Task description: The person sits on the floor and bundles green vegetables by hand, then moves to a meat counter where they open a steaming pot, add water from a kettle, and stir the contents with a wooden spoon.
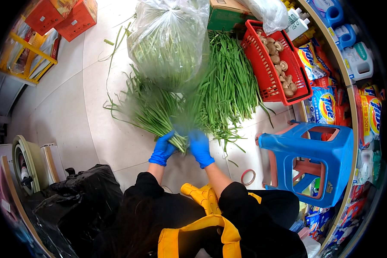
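My left hand, in a blue glove, is closed round the cut ends of a bundle of long green stalks, possibly garlic chives. Its leaves fan out up and to the left over the floor. My right hand, also blue-gloved, is just right of the stalk ends; its fingers are blurred, so what it holds is unclear. A large pile of the same greens lies to the right. Above the bundle stands a clear plastic bag filled with greens. A blurred patch hides part of the middle.
A red basket of mushrooms stands right of the pile. Nearer are a blue plastic stool on its side and a tape roll. Shelves of detergent line the right. A black plastic bag lies at lower left.
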### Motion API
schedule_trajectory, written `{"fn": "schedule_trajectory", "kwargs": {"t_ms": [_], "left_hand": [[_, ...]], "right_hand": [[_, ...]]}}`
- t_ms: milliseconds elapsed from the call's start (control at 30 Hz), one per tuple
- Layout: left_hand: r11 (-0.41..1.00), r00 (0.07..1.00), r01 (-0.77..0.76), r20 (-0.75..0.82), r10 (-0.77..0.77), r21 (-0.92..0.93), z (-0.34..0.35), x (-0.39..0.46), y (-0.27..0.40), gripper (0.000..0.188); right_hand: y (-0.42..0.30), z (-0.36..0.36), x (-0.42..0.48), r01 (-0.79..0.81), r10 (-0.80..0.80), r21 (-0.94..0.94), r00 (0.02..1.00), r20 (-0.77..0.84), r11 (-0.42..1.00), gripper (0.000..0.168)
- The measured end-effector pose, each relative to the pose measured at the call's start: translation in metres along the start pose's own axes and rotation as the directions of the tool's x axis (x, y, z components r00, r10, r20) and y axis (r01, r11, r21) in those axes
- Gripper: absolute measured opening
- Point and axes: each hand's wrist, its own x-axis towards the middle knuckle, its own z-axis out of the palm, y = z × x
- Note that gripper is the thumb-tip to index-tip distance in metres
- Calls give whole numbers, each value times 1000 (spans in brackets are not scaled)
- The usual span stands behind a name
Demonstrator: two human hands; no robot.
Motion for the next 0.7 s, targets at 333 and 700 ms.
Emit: {"fn": "schedule_trajectory", "kwargs": {"t_ms": [333, 700], "left_hand": [[1000, 991, 31, 132, -30, -4, -29, 14, 1, 58], [992, 996, -69, -47, 74, 105, -15, 10, -3, 25]], "right_hand": [[-25, -32, 8, -71, 22, 334, 989, 148, 940, 13], [-36, -19, 5, -56, 30, 78, 952, 303, 995, 22]]}}
